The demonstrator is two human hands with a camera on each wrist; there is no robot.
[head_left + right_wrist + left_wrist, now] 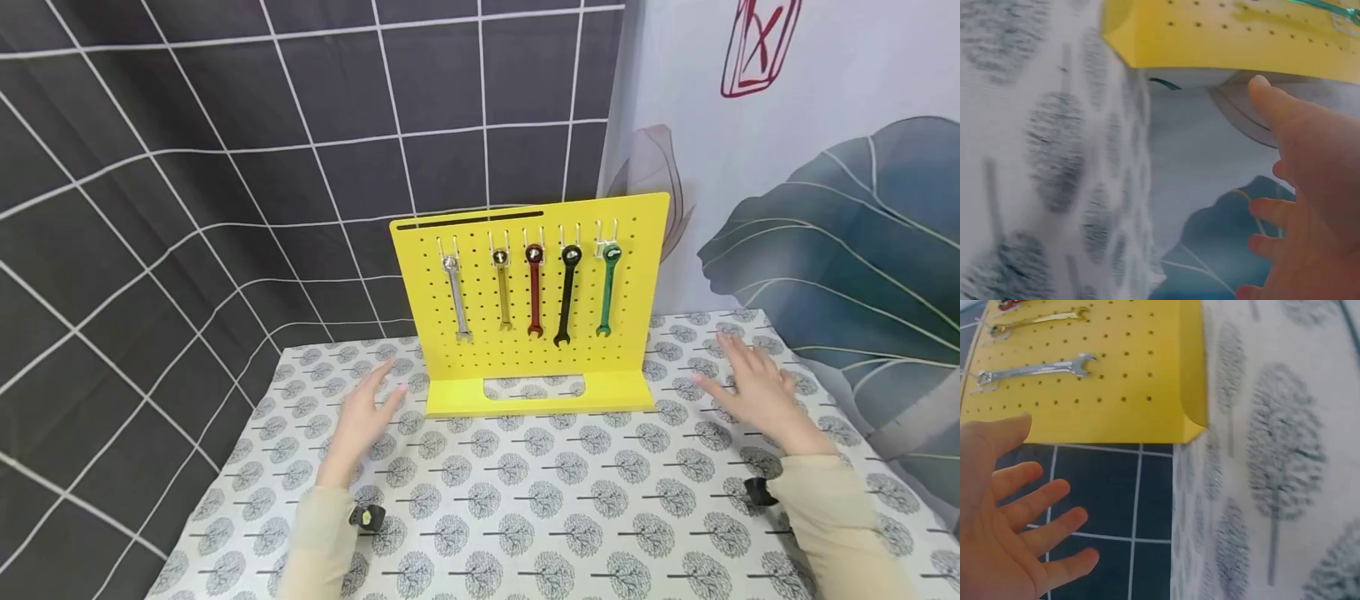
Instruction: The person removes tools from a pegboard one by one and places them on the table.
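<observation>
A yellow pegboard stands upright on its own base at the back of the table. Several wrenches hang on its white hooks: from left to right a silver wrench, a gold wrench, a red wrench, a black wrench and a green wrench. Left of the board my left hand hovers with fingers spread, nothing in it. To the right, my right hand is likewise spread and holds nothing. Both wrist views show the hands apart from the board.
The table wears a white cloth printed with grey trees. A dark curtain with a white grid hangs behind and to the left. At the right hangs a pale cloth with large blue-green leaves. A black strap sits at each wrist.
</observation>
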